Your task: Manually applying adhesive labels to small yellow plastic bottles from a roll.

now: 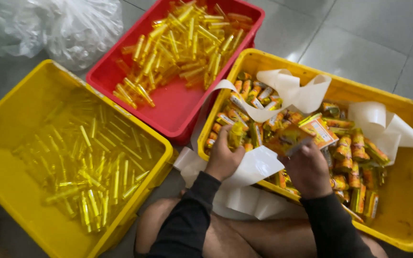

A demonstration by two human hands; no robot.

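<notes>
The left hand (pixel 223 160) has its grip clamped around a small yellow vial (pixel 236 135), fingers wrapped about the lower end so that the tube stands nearly upright out of the fist, its long axis pointing away from the person and tilted only a little. The right hand (pixel 308 168) sits just beside it, to the right, with its grip pinched on a yellow and orange label sheet (pixel 290 139), which is blurred; I cannot tell whether one label or several are on it. The sheet lies up and to the right of the vial, close but not touching as far as I can see, so the right hand is the nearer one to the sheet and the left to the tube.

Both hands hover over the near rim of the yellow crate (pixel 407 205) on the right, which is heaped with labelled vials (pixel 350 145) in orange and yellow wrappers, lying every which way. Loose curls of white backing paper (pixel 288 91) drape over the heap and spill over the crate's near edge toward the person's knees.

Further off, a red crate (pixel 168 105) holds plain yellow vials piled at its far end, and a second yellow crate (pixel 5 143) to the left holds more of the same, scattered across its bottom. A crumpled clear plastic bag (pixel 77 28) lies on the tiled floor (pixel 359 43) behind them.
</notes>
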